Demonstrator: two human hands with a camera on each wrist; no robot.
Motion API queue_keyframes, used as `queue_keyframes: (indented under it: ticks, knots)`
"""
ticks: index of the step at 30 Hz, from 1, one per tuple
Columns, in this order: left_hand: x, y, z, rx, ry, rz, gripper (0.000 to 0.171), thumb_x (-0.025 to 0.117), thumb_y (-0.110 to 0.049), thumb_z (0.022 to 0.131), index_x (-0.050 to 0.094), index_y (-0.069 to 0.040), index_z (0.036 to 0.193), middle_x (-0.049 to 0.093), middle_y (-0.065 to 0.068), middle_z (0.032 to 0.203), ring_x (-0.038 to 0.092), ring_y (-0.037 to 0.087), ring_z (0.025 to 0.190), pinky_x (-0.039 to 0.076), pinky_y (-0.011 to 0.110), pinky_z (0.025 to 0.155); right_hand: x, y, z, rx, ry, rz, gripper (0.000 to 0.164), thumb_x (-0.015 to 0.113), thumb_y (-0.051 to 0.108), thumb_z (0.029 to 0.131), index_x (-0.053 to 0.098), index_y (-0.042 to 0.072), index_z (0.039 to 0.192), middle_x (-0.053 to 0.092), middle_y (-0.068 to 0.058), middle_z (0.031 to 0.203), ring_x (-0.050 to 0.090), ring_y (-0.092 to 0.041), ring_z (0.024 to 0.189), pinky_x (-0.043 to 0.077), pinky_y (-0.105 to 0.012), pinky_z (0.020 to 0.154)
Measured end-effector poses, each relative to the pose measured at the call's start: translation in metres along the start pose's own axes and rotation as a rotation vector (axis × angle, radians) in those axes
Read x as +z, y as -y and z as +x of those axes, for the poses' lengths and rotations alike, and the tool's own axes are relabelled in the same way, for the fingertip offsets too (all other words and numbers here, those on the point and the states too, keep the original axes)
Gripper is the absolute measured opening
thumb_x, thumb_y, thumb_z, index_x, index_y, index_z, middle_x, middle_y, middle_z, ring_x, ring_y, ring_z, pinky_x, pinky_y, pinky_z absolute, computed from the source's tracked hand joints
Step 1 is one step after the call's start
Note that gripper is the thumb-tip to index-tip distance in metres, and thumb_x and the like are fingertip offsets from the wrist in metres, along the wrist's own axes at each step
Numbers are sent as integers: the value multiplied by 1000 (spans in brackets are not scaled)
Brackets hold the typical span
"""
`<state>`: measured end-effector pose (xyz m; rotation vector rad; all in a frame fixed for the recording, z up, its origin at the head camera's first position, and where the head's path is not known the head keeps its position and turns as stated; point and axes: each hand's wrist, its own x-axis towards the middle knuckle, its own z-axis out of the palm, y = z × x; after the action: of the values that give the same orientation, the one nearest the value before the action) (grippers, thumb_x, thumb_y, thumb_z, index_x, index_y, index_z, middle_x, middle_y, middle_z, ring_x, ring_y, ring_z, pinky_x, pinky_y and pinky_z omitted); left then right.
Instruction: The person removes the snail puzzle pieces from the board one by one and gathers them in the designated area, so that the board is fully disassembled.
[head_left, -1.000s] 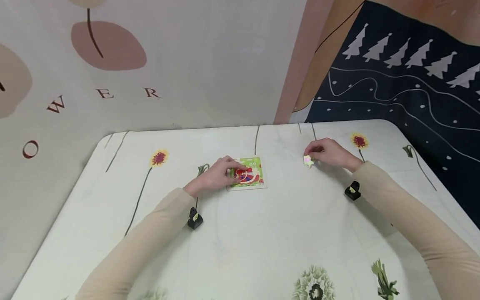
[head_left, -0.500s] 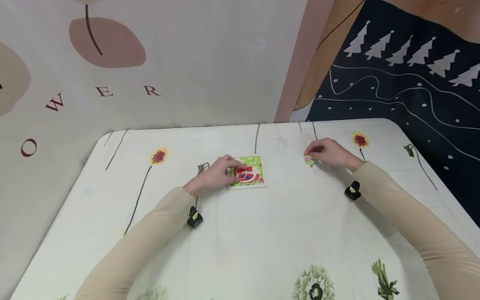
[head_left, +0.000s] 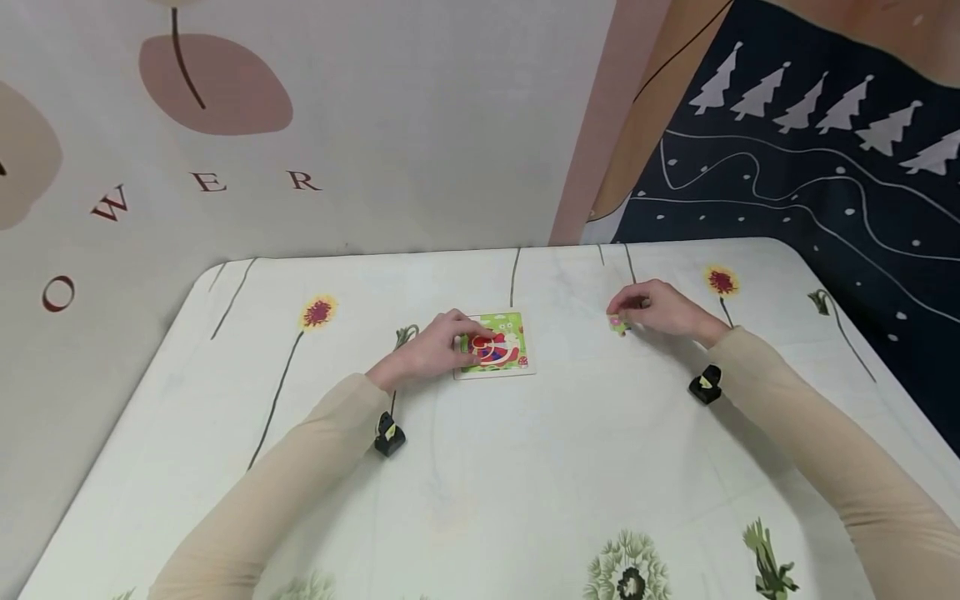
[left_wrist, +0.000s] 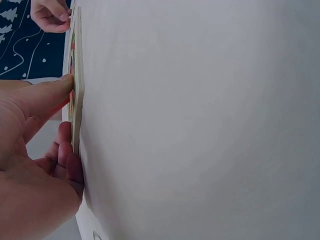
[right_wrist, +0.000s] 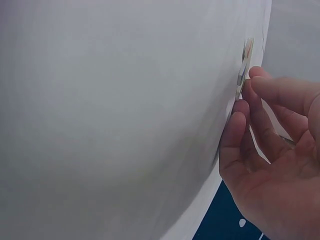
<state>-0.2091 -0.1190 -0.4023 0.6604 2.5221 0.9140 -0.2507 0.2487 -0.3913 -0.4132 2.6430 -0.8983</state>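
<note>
A colourful square jigsaw puzzle (head_left: 512, 327) with a green, red and blue picture lies flat on the table. My left hand (head_left: 435, 348) rests on its left part, thumb and index finger stretched over the picture. In the left wrist view, the thumb (left_wrist: 52, 92) presses the top face while other fingers bend beside the board's edge. To the right, apart from the board, my right hand (head_left: 654, 308) pinches a small green and pink puzzle piece (head_left: 618, 324) at its fingertips. Seen nearly edge-on in the right wrist view, the piece (right_wrist: 246, 60) is close to the tabletop.
A white cloth (head_left: 480, 500) printed with flowers covers the table. Behind it hangs a pale wall cloth (head_left: 420, 125) with letters, and a dark cloth (head_left: 795, 192) with white trees is at the right. Each wrist wears a small black camera (head_left: 390, 435).
The puzzle piece in my right fingers has tilted, and its bright face now looks darker and more patterned. The right hand has shifted only slightly. My left hand and the board have stayed put.
</note>
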Motion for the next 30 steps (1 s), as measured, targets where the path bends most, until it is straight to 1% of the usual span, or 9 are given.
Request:
queue_keyframes:
  ticks: [5, 9, 13, 16, 20, 23, 26, 28, 30]
  knots:
    - [0, 0, 0, 6, 0, -1, 42, 68, -15, 93, 63, -15, 135, 51, 16, 137, 44, 31, 122, 41, 45, 98, 0, 0, -1, -8, 4, 7, 19, 64, 5, 94, 71, 1, 111, 70, -16, 111, 53, -22, 95, 43, -25, 81]
    - [0, 0, 0, 5, 0, -4, 43, 68, -15, 93, 63, -15, 135, 50, 16, 138, 44, 31, 122, 41, 45, 98, 0, -1, -2, -15, 2, 15, 20, 65, 6, 93, 70, 1, 112, 69, -17, 112, 53, -23, 95, 43, -25, 81]
    - [0, -1, 1, 16, -3, 9, 43, 69, -14, 92, 63, -14, 135, 52, 16, 136, 44, 29, 119, 40, 42, 95, -2, 0, -2, -18, -23, 24, 22, 64, 4, 94, 69, 1, 115, 68, -18, 115, 53, -25, 98, 43, -25, 83]
    - [0, -2, 1, 19, -3, 22, 43, 69, -14, 91, 64, -13, 134, 53, 16, 132, 44, 28, 114, 38, 38, 91, -3, 2, -2, -33, -44, 36, 23, 62, 4, 94, 69, 1, 117, 68, -18, 114, 54, -24, 99, 43, -23, 84]
    - [0, -5, 0, 14, -4, 45, 43, 70, -13, 91, 64, -13, 134, 54, 15, 127, 43, 27, 110, 37, 36, 88, 1, 8, -2, -59, -55, 70, 24, 62, 5, 95, 68, 0, 117, 68, -18, 111, 57, -21, 97, 44, -20, 80]
    - [1, -6, 1, 13, -8, 52, 43, 69, -12, 91, 64, -13, 133, 55, 15, 126, 43, 26, 109, 37, 35, 87, 4, 15, -1, -69, -45, 106, 24, 61, 5, 95, 68, 0, 117, 67, -19, 113, 58, -19, 95, 47, -19, 77]
    - [2, -7, 2, 8, -14, 47, 43, 69, -11, 91, 65, -13, 133, 55, 16, 127, 44, 27, 111, 37, 35, 88, 8, 22, 2, -78, -29, 143, 24, 60, 4, 96, 67, -1, 118, 66, -20, 116, 58, -20, 93, 50, -20, 71]
    - [2, -8, 1, -2, -19, 37, 43, 69, -10, 91, 65, -13, 133, 55, 16, 129, 44, 28, 112, 37, 36, 88, 12, 27, 6, -87, -25, 154, 24, 60, 5, 96, 67, 0, 118, 65, -20, 117, 57, -21, 93, 50, -22, 66]
    - [2, -8, 1, -8, -22, 31, 43, 70, -10, 91, 65, -13, 133, 55, 16, 130, 44, 28, 113, 37, 36, 89, 16, 33, 9, -108, -25, 157, 23, 60, 4, 96, 67, 0, 118, 66, -20, 116, 57, -22, 95, 50, -23, 70]
